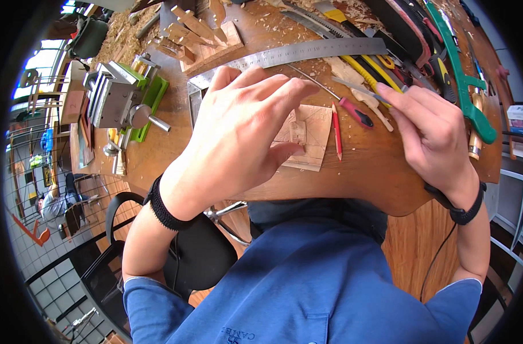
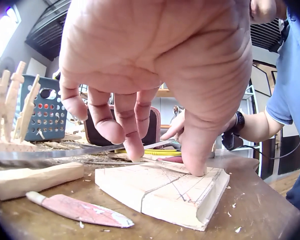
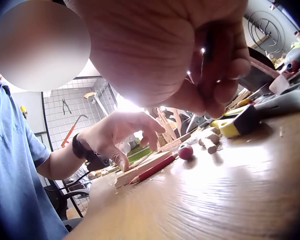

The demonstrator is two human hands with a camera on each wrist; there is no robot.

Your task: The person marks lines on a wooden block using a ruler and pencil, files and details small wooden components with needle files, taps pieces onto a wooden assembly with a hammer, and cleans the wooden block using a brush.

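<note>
In the head view my left hand is spread over a flat wooden block with pencil lines. Its thumb rests on the block's top in the left wrist view, while the other fingers hang loosely bent above the block. My right hand, off to the right, grips a tool with a thin metal blade, the index finger laid along it. A dark red handle shows within the curled fingers in the right wrist view. Beside the block lies a red pencil.
A screwdriver lies beyond the pencil. A steel ruler crosses the table behind the hands. Left stands a green and grey vise. A green saw and several tools lie at the right. Wood shavings are scattered about.
</note>
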